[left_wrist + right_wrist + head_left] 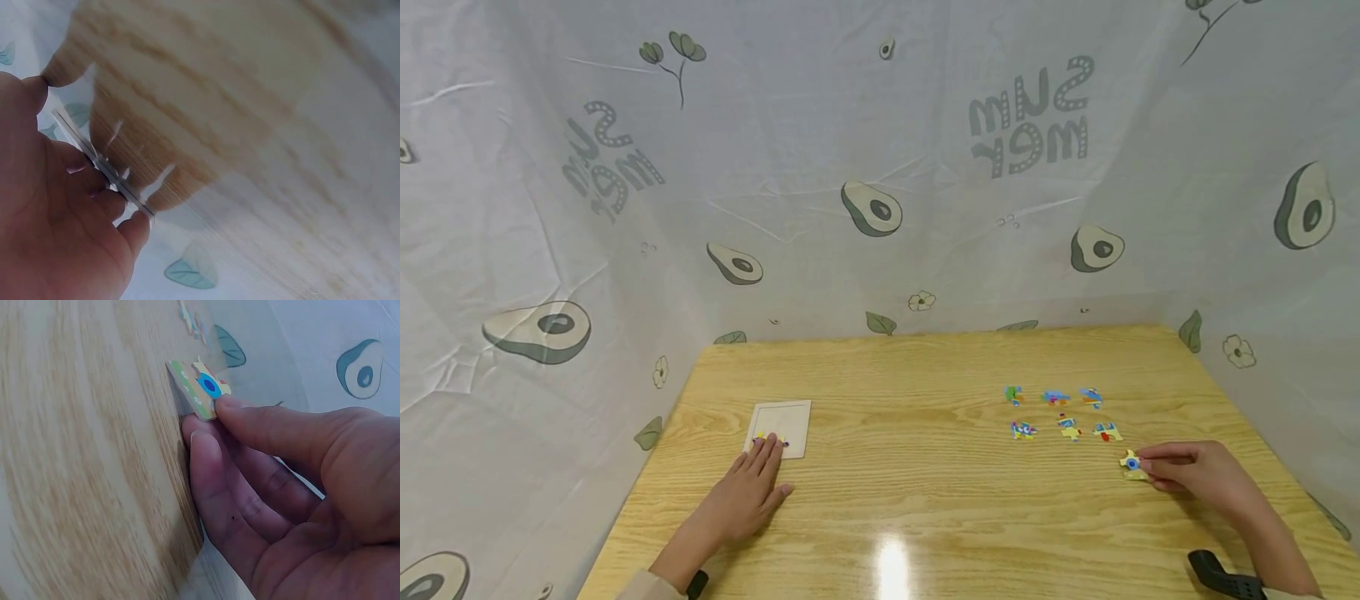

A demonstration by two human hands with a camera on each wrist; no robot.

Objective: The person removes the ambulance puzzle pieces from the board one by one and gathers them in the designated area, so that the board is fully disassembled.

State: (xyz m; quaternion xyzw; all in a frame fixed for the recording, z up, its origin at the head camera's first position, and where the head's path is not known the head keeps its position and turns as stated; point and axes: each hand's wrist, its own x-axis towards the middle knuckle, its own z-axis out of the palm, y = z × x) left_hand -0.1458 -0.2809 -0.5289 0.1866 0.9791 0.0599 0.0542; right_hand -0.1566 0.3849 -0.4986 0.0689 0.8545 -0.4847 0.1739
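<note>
My right hand (1201, 477) pinches a yellow puzzle piece (1132, 464) with a blue ring on it, between thumb and fingers. In the right wrist view this piece (199, 387) is tilted up from the table and shows a green strip along one edge. On the left, my left hand (748, 492) rests with straight fingers on the lower part of a pale square puzzle board (786, 421). Bits of yellow and purple, seemingly a puzzle piece (762, 436), show around its fingertips; the fingers hide the rest.
Several loose puzzle pieces lie in two rows at the right, among them a green and blue piece (1013, 395) and a red, white and yellow piece (1107, 432). The wooden table (910, 450) is bordered by a hanging avocado-print cloth (805, 167).
</note>
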